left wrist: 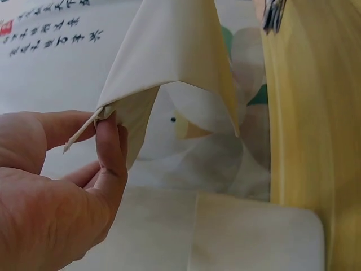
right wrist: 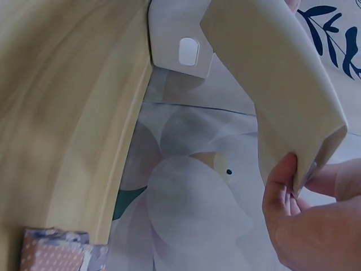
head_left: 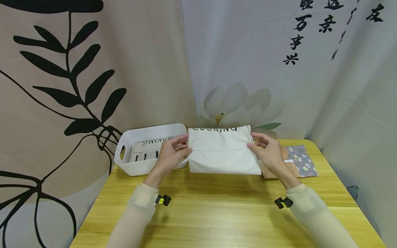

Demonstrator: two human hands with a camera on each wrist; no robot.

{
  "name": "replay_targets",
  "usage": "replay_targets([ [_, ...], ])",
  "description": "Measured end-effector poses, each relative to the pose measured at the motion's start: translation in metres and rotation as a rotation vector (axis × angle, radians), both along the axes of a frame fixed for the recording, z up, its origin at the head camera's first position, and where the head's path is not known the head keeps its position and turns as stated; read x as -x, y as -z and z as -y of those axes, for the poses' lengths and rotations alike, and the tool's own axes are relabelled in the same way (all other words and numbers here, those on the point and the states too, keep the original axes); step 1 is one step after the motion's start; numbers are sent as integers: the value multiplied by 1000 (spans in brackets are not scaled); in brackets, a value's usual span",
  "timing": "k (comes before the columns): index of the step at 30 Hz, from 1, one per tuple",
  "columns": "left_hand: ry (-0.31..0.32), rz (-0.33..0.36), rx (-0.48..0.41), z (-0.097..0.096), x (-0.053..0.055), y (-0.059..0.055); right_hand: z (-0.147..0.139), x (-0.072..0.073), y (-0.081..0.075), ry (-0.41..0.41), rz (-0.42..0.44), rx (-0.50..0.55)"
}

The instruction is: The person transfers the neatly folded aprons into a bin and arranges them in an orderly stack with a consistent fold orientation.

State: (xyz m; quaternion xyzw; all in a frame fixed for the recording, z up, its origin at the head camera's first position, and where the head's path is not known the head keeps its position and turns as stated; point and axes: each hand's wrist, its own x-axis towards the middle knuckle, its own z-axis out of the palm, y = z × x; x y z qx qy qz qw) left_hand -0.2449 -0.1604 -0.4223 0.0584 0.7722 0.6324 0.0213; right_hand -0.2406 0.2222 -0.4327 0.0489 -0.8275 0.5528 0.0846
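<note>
A folded white cloth (head_left: 222, 156) with black lettering along its upper edge hangs between my hands, raised over the back of the table. My left hand (head_left: 172, 154) pinches its left edge between thumb and fingers. On the opposite side, my right hand (head_left: 268, 153) pinches the right edge. Seen from the left wrist, the cloth (left wrist: 169, 45) droops open underneath, and a thin cord-like end (left wrist: 80, 132) sticks out by the fingers. In the right wrist view, the thumb and fingers grip a lower corner of the cloth (right wrist: 276, 73).
Left of the cloth stands a white plastic basket (head_left: 131, 167) holding another folded, lettered white cloth (head_left: 144, 151). To the right lies a folded floral and dotted fabric piece (head_left: 302, 162), partly behind my right hand. A printed curtain (head_left: 155, 69) hangs behind the wooden table (head_left: 217, 213).
</note>
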Motion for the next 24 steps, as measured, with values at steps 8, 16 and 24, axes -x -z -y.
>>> replay_targets([
  [8,0,-19,-2,19,10,-10,17,13,-7,-26,-17,24],
  [16,12,-57,47,40,17,-19,34,27,-16,-34,-14,37],
  [24,-2,-66,64,58,23,-29,53,40,-28,-54,-38,94],
])
